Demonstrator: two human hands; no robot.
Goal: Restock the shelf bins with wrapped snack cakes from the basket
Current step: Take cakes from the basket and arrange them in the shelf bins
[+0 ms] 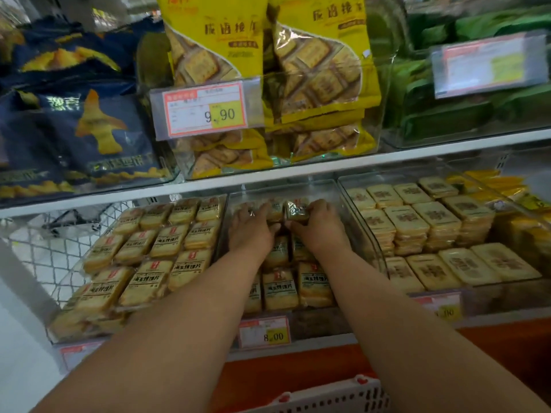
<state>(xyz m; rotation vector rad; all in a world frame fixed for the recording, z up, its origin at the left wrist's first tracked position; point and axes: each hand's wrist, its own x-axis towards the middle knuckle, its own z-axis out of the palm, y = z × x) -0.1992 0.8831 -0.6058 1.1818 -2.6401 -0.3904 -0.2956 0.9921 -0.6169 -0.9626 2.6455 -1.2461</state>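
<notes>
Two bare arms reach forward over a white basket (pixel 337 396) whose slotted rim sits at the bottom edge, right below the shelf; further in, both hands are deep in the middle clear bin (pixel 362 231) on the lower shelf; the left hand (pixel 252 231) lies palm down with fingers curled over the wrapped snack cakes (pixel 280 289) at the back of the bin, and the right hand (pixel 317 226) has fingers and thumb closed around one cake packet (pixel 296 209) held on edge near the bin's rear wall; more of the same cakes lie in rows in front of the hands, so that bin is partly filled; its price tag (pixel 264 332) reads 8.00; the left bin (pixel 143 251) holds similar yellow packets, the right bin (pixel 432 231) paler stacked ones; up on the higher shelf stand yellow cracker bags (pixel 322 73) behind a 9.90 tag (pixel 205 108), with dark blue bags (pixel 74 126) to the left and green packs (pixel 447 114) to the right.
</notes>
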